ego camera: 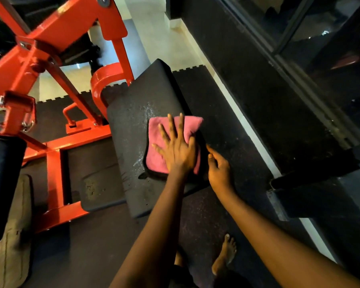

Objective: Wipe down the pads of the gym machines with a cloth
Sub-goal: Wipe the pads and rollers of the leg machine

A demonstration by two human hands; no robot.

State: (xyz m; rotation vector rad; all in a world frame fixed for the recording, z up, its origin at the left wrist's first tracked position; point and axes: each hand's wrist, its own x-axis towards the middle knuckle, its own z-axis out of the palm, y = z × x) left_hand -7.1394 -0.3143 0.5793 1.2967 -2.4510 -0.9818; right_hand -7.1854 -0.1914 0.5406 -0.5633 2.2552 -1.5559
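Note:
A black seat pad [131, 125] of the red gym machine [56, 36] lies tilted in the middle, speckled with wet droplets. On its right half lies a pink cloth [156, 161] with a dark edge. My left hand [178, 149] presses flat on the cloth, fingers spread and straight. My right hand [219, 170] is at the pad's right edge beside the cloth, with fingers loosely curled and the forefinger pointing at the cloth's corner; it holds nothing that I can see.
A black roller pad [2, 183] hangs at the left. A lower black pad [100, 183] sits inside the red frame. A tan cushion [10, 252] lies bottom left. Dark glass panels [299, 59] and a ledge run along the right. My bare foot [227, 254] stands on the rubber floor.

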